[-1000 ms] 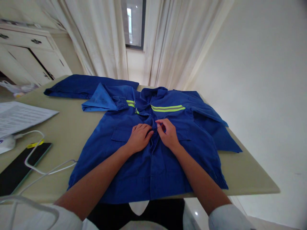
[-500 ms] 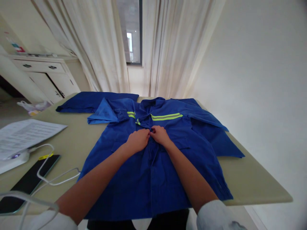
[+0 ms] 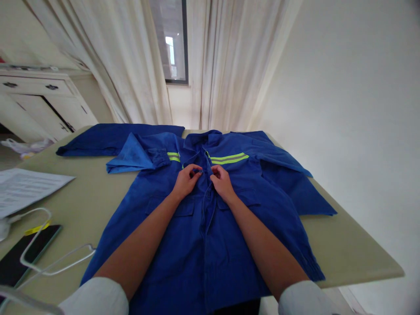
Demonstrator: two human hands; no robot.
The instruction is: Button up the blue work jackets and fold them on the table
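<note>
A blue work jacket (image 3: 243, 245) with yellow-green reflective stripes (image 3: 229, 158) lies front up, its collar (image 3: 203, 138) toward the window. At chest height my left hand (image 3: 187, 178) pinches one front edge of the jacket. Across the opening, my right hand (image 3: 222, 180) grips the other front edge between thumb and fingers. The two edges stand a little apart between my hands. Below them the placket (image 3: 205, 218) runs down in loose folds. The jacket's left-hand sleeve (image 3: 131, 155) is folded back, showing a lighter inside.
Folded blue cloth (image 3: 118, 136) lies at the table's (image 3: 354, 253) far left. On the left are a printed sheet (image 3: 29, 188), a dark phone (image 3: 29, 253) and a looped white cable (image 3: 42, 271). Curtains (image 3: 131, 65) and a white wall (image 3: 354, 109) stand beyond.
My hands have drawn apart and moved slightly toward the collar, each with a front edge of the jacket. The view has shifted a little to the right.
</note>
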